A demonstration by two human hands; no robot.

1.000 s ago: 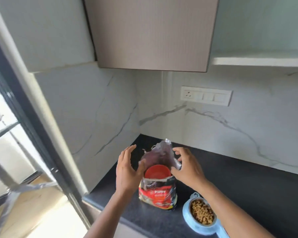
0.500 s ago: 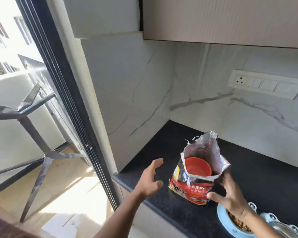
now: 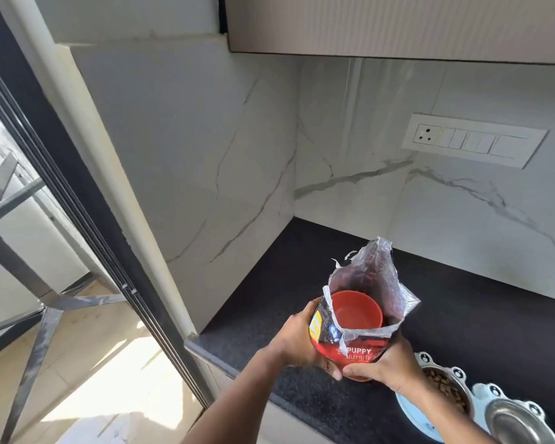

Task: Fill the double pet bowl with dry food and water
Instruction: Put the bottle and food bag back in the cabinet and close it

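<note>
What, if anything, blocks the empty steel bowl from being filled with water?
Nothing visible does. The empty steel bowl sits open-topped beside the kibble-filled bowl; both hands hold the food bag, clear of it.

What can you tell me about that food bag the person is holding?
The food bag is a small pouch, red and dark outside with "PUPPY NUTRITION" printed on it, silvery foil inside. Its torn top stands open and upright, and a red cup sits in the mouth. The left hand grips its side and the right hand its lower front, above the dark countertop.
</note>
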